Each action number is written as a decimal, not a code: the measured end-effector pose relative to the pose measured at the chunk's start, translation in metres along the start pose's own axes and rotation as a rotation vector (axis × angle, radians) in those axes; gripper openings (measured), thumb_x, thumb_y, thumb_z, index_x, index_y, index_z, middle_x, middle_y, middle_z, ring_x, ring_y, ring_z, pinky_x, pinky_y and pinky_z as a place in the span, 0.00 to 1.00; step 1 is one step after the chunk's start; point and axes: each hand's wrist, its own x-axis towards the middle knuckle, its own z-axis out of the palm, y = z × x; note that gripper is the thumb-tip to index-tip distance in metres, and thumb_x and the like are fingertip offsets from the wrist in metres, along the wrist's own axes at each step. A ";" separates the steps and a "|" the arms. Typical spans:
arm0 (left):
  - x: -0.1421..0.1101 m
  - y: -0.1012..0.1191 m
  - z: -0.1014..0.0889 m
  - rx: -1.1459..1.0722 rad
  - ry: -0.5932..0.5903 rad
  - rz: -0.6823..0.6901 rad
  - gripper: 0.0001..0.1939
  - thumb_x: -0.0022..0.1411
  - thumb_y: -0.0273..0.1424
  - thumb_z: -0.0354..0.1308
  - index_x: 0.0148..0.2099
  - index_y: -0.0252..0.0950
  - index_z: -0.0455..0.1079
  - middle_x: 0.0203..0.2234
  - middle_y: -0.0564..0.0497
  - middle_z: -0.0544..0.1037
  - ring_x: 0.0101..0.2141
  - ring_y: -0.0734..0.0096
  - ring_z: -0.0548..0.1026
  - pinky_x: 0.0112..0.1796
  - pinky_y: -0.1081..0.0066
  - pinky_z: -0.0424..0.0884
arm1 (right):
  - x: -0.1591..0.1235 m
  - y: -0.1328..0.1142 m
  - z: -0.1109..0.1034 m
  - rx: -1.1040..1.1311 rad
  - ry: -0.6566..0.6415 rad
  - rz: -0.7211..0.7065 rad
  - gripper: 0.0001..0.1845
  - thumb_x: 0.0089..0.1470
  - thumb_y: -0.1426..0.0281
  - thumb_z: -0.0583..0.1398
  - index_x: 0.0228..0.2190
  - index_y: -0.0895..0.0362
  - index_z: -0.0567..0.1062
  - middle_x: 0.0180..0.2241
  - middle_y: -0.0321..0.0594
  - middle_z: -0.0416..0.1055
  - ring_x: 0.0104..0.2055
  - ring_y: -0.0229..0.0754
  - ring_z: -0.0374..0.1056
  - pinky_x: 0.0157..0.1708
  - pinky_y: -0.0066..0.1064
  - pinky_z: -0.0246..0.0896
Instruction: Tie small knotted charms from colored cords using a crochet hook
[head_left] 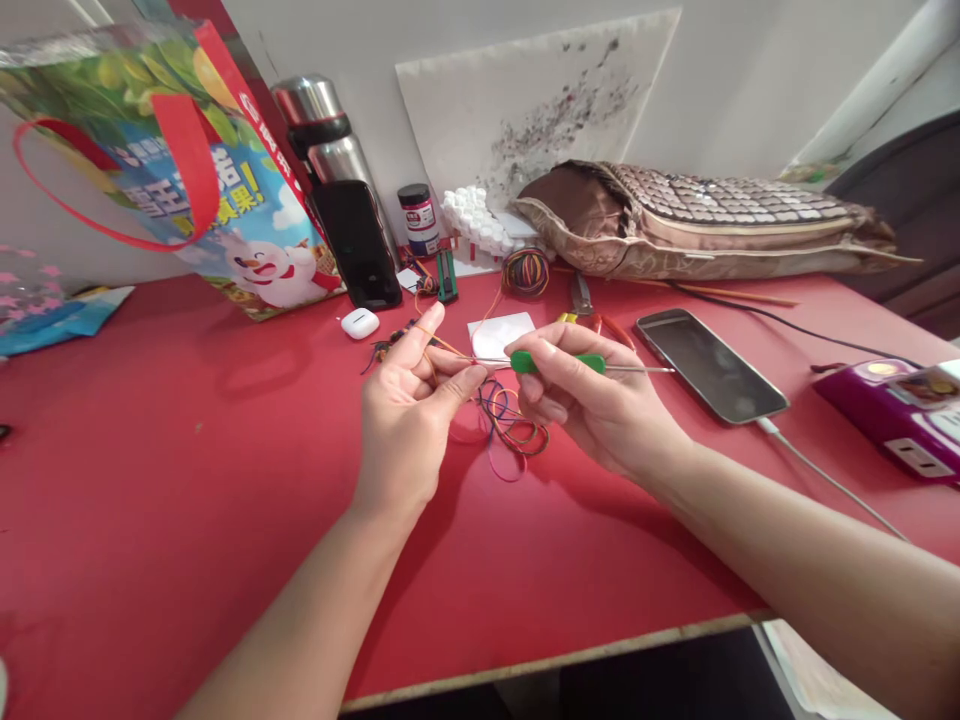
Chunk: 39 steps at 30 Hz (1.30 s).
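- Green plastic forms the handle of the slim tool (558,363), near the centre of the frame; metal shafts stick out at both its ends.
- The right hand (592,400), right of centre, pinches that handle between thumb and fingers, the left shaft reaching to the other hand's fingertips.
- The left hand (409,420), left of centre, pinches thin cords (512,425) between its thumb and a finger, its index finger raised; an orange strand crosses it.
- The cords' loose loops, orange, blue, pink and brown, hang or lie at the centre, below the fingertips; which, I cannot tell.
- Just behind the hands are a white card (501,335), a wound bundle of cord (526,273) and pliers (581,295), partly hidden.
- Right of centre, a phone (711,365) lies face up on the red table (225,520), a white cable (832,482) plugged into it.
- At upper left, a black phone (358,245) leans against a steel flask (345,155), beside a printed bag (247,220); a white case (360,323) lies just in front.
- A brown cushion (720,225) lies at upper right.
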 end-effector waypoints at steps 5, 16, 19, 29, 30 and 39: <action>-0.005 -0.002 0.006 0.006 0.047 -0.003 0.47 0.51 0.30 0.79 0.71 0.32 0.68 0.27 0.57 0.81 0.36 0.69 0.81 0.47 0.70 0.74 | -0.010 0.007 0.009 -0.440 0.076 -0.296 0.08 0.65 0.63 0.67 0.38 0.56 0.79 0.26 0.34 0.71 0.25 0.34 0.65 0.24 0.28 0.62; 0.002 0.008 -0.004 -0.379 -0.183 -0.255 0.26 0.49 0.20 0.78 0.51 0.32 0.80 0.25 0.58 0.80 0.29 0.80 0.78 0.35 0.80 0.75 | -0.014 0.009 0.005 -0.504 0.005 -0.453 0.07 0.66 0.66 0.66 0.45 0.53 0.82 0.34 0.38 0.78 0.31 0.37 0.72 0.30 0.30 0.71; 0.005 0.012 -0.009 -0.339 -0.240 -0.208 0.26 0.49 0.19 0.79 0.51 0.32 0.82 0.26 0.55 0.81 0.31 0.78 0.81 0.37 0.81 0.75 | -0.010 0.001 -0.001 -0.434 -0.005 -0.341 0.09 0.63 0.63 0.69 0.42 0.54 0.84 0.28 0.36 0.75 0.26 0.36 0.67 0.25 0.30 0.67; 0.012 0.012 -0.016 -0.258 -0.323 -0.147 0.25 0.49 0.22 0.79 0.50 0.34 0.84 0.26 0.54 0.81 0.29 0.79 0.79 0.33 0.82 0.74 | 0.001 -0.017 -0.011 -0.142 0.005 -0.130 0.12 0.53 0.61 0.76 0.32 0.57 0.87 0.22 0.36 0.72 0.22 0.33 0.62 0.21 0.28 0.56; 0.013 0.012 -0.017 -0.254 -0.336 -0.152 0.25 0.49 0.22 0.79 0.51 0.34 0.84 0.26 0.54 0.81 0.29 0.79 0.79 0.34 0.82 0.74 | 0.002 -0.019 -0.012 -0.144 0.010 -0.121 0.12 0.52 0.61 0.76 0.31 0.57 0.87 0.22 0.36 0.72 0.22 0.33 0.62 0.21 0.29 0.55; 0.014 0.012 -0.024 -0.380 -0.575 -0.334 0.27 0.52 0.23 0.77 0.55 0.29 0.81 0.24 0.55 0.78 0.27 0.79 0.76 0.30 0.80 0.72 | 0.001 -0.031 -0.015 -0.171 -0.055 -0.064 0.14 0.49 0.58 0.77 0.29 0.56 0.87 0.22 0.37 0.70 0.22 0.34 0.58 0.20 0.30 0.48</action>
